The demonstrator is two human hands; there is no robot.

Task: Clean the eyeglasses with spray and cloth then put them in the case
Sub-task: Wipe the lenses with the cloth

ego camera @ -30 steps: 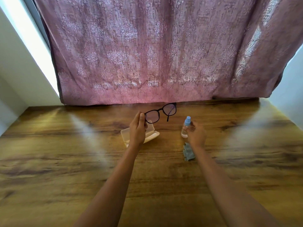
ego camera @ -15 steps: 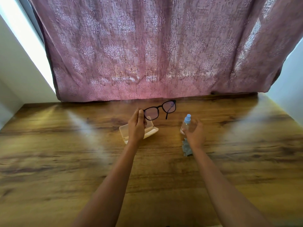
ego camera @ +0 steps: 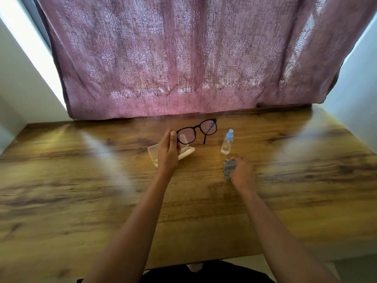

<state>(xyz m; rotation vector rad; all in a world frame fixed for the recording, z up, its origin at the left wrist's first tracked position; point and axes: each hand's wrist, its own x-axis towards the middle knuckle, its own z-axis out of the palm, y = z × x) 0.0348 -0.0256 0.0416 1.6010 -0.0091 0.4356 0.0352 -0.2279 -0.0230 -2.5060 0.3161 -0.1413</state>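
Fingers of your left hand (ego camera: 168, 153) pinch the black eyeglasses (ego camera: 196, 131) at frame centre.
Your right hand (ego camera: 241, 170) closes on the grey cloth (ego camera: 228, 168), below the spray bottle (ego camera: 227, 142); the open case (ego camera: 153, 153) sits behind your left hand.

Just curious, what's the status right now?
Left hand holds eyeglasses over open case. Right hand on cloth. Spray bottle standing free.
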